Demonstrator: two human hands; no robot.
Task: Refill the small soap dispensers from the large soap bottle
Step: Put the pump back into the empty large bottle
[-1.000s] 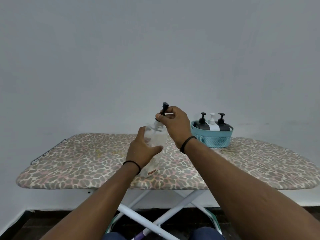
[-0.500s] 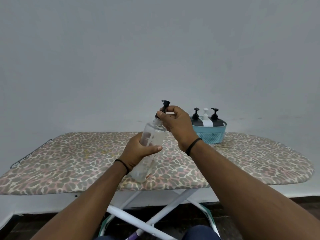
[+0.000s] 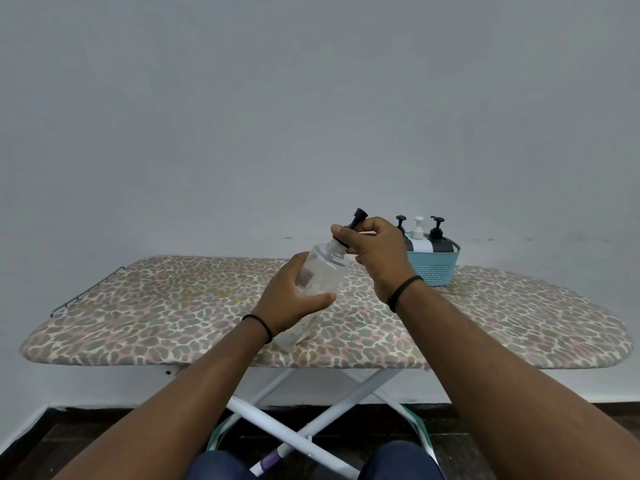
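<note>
Head | leopard-print ironing board | grey wall | dark floor

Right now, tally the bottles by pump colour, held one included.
Black pump: 3, the clear bottle held in the left hand with the right hand on its pump, plus two dark dispensers in the blue basket.
White pump: 1, the white dispenser in the basket.
Total: 4.
</note>
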